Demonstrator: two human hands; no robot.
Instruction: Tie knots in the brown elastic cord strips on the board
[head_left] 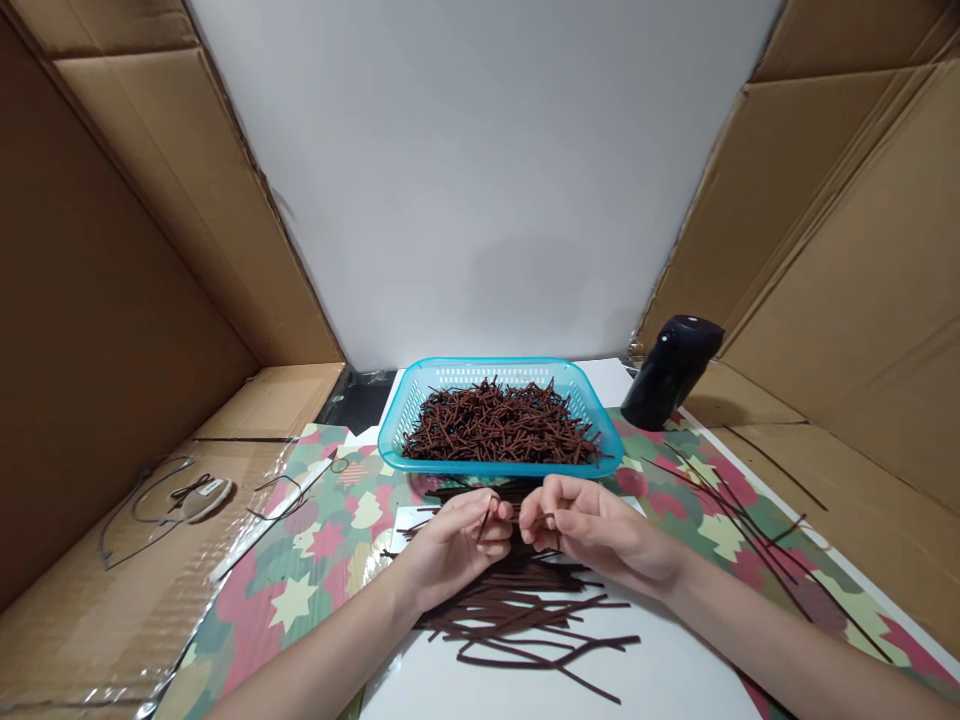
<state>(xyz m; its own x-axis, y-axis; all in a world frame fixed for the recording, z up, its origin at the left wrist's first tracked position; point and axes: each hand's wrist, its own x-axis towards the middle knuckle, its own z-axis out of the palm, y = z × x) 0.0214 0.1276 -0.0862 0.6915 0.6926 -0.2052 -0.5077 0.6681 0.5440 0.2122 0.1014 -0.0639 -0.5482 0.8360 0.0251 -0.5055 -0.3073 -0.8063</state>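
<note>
My left hand (459,541) and my right hand (592,530) meet in the middle, just in front of a turquoise basket (392,425). Both hands have their fingers curled in a pinch around a thin dark brown strip (485,520) held between them. Under my hands lies a loose pile of long brown strips (525,620) on a white sheet (660,680). The basket is heaped with short brown pieces (501,425).
A black device (670,372) stands at the basket's right. More long brown strips (739,530) lie on the patterned paper (300,560) at the right. At the left, a cord loop and a small tied piece (196,493) rest on cardboard. Cardboard walls enclose both sides.
</note>
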